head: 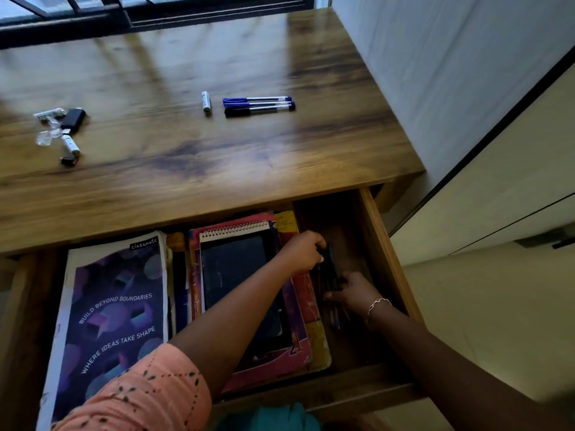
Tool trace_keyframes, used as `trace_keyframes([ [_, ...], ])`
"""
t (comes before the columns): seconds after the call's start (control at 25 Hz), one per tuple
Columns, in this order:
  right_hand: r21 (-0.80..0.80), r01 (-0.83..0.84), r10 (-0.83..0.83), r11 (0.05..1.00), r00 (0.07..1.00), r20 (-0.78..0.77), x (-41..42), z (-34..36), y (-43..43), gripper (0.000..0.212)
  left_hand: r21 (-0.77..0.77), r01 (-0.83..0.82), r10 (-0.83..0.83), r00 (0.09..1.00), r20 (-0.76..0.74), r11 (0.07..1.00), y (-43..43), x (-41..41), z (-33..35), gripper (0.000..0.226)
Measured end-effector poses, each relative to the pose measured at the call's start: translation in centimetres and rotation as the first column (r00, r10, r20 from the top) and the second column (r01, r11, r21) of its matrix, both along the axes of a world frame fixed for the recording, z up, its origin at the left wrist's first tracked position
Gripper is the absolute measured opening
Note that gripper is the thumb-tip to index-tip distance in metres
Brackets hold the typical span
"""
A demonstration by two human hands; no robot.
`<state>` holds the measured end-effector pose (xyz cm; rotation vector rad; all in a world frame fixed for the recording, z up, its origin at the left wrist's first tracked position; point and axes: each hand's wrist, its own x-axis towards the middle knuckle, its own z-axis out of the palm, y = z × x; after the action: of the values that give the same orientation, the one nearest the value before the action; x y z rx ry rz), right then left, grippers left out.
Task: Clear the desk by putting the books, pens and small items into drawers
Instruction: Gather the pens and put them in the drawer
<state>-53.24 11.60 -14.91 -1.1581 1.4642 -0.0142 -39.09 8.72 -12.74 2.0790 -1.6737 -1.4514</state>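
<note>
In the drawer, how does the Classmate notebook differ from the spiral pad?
The Classmate notebook has a purple patterned cover with white lettering; the spiral pad has a plain dark cover with a wire coil along its far edge. The notebook looks larger than the pad. The pad lies on a pink book; the notebook sits left of that stack. Both lie flat in the open drawer.

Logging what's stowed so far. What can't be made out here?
Head view: what, if anything, the left hand and right hand hold in the drawer's dark right end; shadow and fingers hide it.
Small items at the desk's left: blurred, too small to name.
Books under the spiral notebook: covered by it and the left arm.
</note>
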Motion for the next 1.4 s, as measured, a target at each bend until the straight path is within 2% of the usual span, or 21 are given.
trace_keyframes([
  [0.24,-0.145,-0.060,0.033,0.988,0.983,-0.182,-0.2,0.0,0.3,0.031,-0.042,0.060,-0.055,0.992,0.110,0.997,-0.2,-0.6,-0.8,0.060],
  [0.32,-0.186,-0.070,0.033,0.980,0.980,-0.196,-0.3,0.2,0.5,0.030,-0.066,0.096,-0.086,0.987,0.132,0.993,-0.3,-0.6,-0.9,0.067],
  [0.44,-0.228,-0.061,0.020,0.972,0.984,-0.175,-0.6,0.3,0.7,0.030,-0.090,0.206,-0.184,0.961,0.207,0.974,-0.4,-0.5,-1.1,0.064],
  [0.64,-0.243,-0.032,-0.012,0.970,0.984,-0.180,-0.8,0.4,1.0,0.049,-0.096,0.330,-0.293,0.914,0.281,0.939,-0.8,-0.4,-1.2,0.063],
  [0.76,-0.272,-0.085,0.024,0.959,0.975,-0.221,-0.5,0.4,0.9,0.056,-0.064,0.359,-0.325,0.897,0.299,0.931,-0.9,-0.5,-1.1,0.058],
  [0.88,-0.293,-0.185,0.101,0.938,0.955,-0.277,0.0,0.6,0.5,0.057,-0.072,0.411,-0.355,0.851,0.387,0.909,-0.7,-0.3,-0.7,0.041],
  [1.04,-0.310,-0.288,0.184,0.906,0.928,-0.324,0.2,1.0,0.2,0.056,-0.078,0.539,-0.431,0.745,0.508,0.839,-0.1,-0.3,-0.3,0.053],
  [1.2,-0.276,-0.406,0.295,0.871,0.882,-0.367,-0.1,1.1,0.6,0.058,-0.030,0.579,-0.490,0.716,0.498,0.815,0.5,-0.4,-0.1,0.043],
  [1.4,-0.233,-0.489,0.369,0.841,0.832,-0.413,-0.3,1.3,1.2,0.061,-0.071,0.606,-0.491,0.703,0.513,0.793,1.2,-1.0,0.0,0.021],
])
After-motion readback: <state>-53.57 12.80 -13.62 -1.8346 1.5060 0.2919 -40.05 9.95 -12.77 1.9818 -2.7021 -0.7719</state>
